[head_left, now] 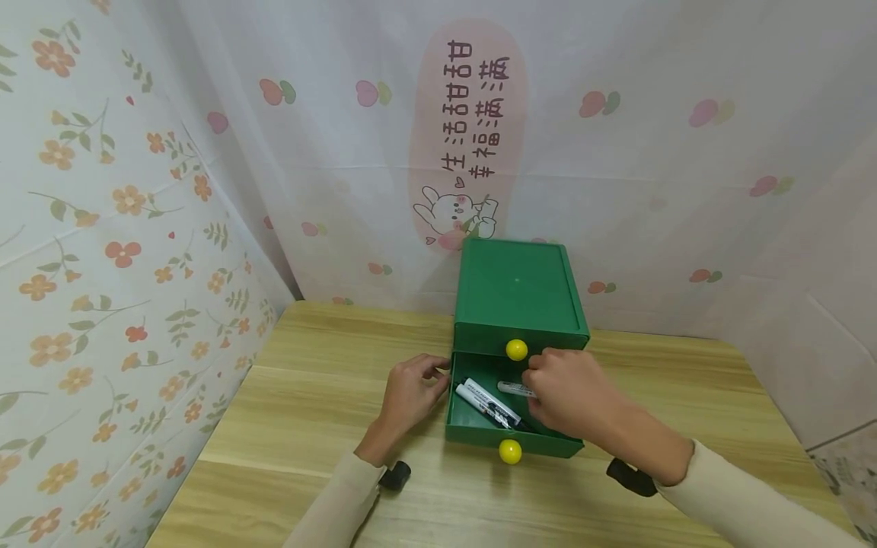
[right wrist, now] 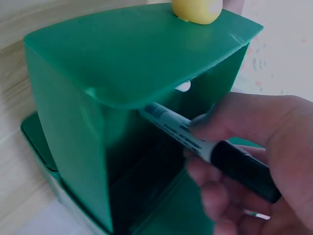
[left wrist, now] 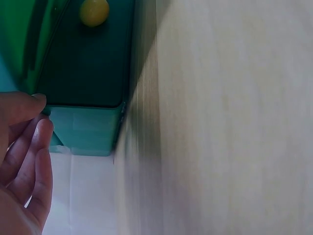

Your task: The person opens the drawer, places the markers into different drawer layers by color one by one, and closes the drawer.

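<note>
A green drawer cabinet (head_left: 518, 293) stands on the table with its middle drawer (head_left: 479, 436) pulled out. Two white marker pens (head_left: 489, 402) lie at the drawer's left side. My right hand (head_left: 565, 388) is over the drawer's right side and pinches another marker pen (right wrist: 181, 129) between thumb and fingers. Its white barrel points into the drawer, while the black end sits toward my palm. At the cabinet's left front edge, my left hand (head_left: 411, 388) holds the corner beside the drawer, with the thumb (left wrist: 24, 105) in front and fingers along the side wall.
Yellow round knobs mark the upper drawer front (head_left: 486, 339) and the pulled-out drawer. Below, a closed lower drawer (left wrist: 83, 63) has its own yellow knob (left wrist: 94, 12). The wooden table (head_left: 308, 426) meets a printed curtain (head_left: 342, 190) behind the cabinet.
</note>
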Available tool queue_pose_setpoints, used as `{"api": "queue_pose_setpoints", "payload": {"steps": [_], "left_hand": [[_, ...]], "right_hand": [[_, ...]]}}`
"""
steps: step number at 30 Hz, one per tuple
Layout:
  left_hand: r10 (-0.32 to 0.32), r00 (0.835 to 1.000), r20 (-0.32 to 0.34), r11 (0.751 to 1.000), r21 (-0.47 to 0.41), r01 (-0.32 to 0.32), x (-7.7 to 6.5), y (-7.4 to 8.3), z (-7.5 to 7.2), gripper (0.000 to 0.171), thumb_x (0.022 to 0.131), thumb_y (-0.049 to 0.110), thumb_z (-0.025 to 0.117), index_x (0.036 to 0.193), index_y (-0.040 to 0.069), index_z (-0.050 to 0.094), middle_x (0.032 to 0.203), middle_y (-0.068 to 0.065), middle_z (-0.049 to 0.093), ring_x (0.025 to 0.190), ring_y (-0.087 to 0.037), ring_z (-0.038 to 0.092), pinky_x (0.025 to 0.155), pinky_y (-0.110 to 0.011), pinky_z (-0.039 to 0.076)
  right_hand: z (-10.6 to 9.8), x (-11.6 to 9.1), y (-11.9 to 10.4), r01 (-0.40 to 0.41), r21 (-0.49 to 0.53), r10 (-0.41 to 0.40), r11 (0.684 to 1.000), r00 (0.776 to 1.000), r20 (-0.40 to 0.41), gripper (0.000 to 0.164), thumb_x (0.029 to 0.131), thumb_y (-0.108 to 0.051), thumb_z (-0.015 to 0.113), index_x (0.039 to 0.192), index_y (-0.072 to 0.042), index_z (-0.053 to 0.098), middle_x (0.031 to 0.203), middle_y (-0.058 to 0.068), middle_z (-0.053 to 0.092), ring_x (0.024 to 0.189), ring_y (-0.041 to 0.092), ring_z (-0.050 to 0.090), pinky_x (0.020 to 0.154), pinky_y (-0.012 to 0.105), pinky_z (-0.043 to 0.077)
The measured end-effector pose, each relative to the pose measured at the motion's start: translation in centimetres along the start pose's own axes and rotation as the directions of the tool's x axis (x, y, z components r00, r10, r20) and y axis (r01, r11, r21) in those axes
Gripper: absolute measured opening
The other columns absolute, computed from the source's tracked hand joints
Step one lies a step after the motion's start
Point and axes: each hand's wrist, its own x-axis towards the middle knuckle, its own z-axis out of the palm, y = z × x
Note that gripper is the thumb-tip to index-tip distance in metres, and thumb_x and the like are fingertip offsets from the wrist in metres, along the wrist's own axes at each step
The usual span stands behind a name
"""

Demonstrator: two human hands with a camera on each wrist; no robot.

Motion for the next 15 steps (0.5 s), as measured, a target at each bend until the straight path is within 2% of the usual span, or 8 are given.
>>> {"api": "queue_pose_setpoints", "payload": {"steps": [4, 9, 12, 15], "left_hand": [[-0.002, 1.000, 0.001, 1.000, 0.004, 0.002, 0.0, 0.0, 0.0, 0.019, 0.090, -0.002, 0.089, 0.107, 0.004, 0.084, 0.101, -0.006, 0.082, 0.079, -0.013, 0.079, 0.072, -0.033, 0.065], [0.005, 1.000, -0.001, 1.000, -0.006, -0.005, 0.0, -0.1, -0.1, 0.019, 0.089, -0.003, 0.088, 0.107, 0.003, 0.084, 0.100, -0.007, 0.082, 0.078, -0.013, 0.079, 0.072, -0.034, 0.066], [0.012, 1.000, -0.002, 1.000, -0.010, -0.012, 0.0, -0.1, 0.0, 0.019, 0.089, -0.004, 0.088, 0.107, 0.003, 0.084, 0.100, -0.007, 0.082, 0.078, -0.013, 0.079, 0.071, -0.034, 0.066], [0.019, 1.000, -0.006, 1.000, -0.010, -0.019, 0.0, -0.1, 0.0, 0.019, 0.089, -0.004, 0.088, 0.106, 0.003, 0.084, 0.100, -0.007, 0.082, 0.078, -0.014, 0.079, 0.071, -0.034, 0.066]], "right_hand": [[-0.2, 0.5, -0.5, -0.008, -0.034, 0.011, 0.999, 0.995, 0.102, 0.024, 0.084, -0.010, 0.087, 0.070, -0.012, 0.067, 0.069, -0.002, 0.057, 0.062, 0.016, 0.054, 0.050, 0.027, 0.048], [0.2, 1.0, -1.0, -0.024, -0.040, 0.032, 0.999, 0.978, 0.208, 0.030, 0.089, -0.008, 0.083, 0.067, -0.011, 0.063, 0.064, -0.002, 0.050, 0.055, 0.016, 0.043, 0.047, 0.026, 0.036], [0.5, 1.3, -1.2, -0.034, -0.040, 0.043, 0.999, 0.972, 0.233, 0.032, 0.091, -0.010, 0.083, 0.068, -0.010, 0.061, 0.063, -0.001, 0.045, 0.053, 0.016, 0.039, 0.047, 0.026, 0.034], [0.9, 1.6, -1.2, -0.046, -0.029, 0.051, 0.999, 0.971, 0.235, 0.032, 0.093, -0.013, 0.084, 0.069, -0.009, 0.062, 0.063, 0.000, 0.044, 0.053, 0.016, 0.040, 0.047, 0.027, 0.038]]}}
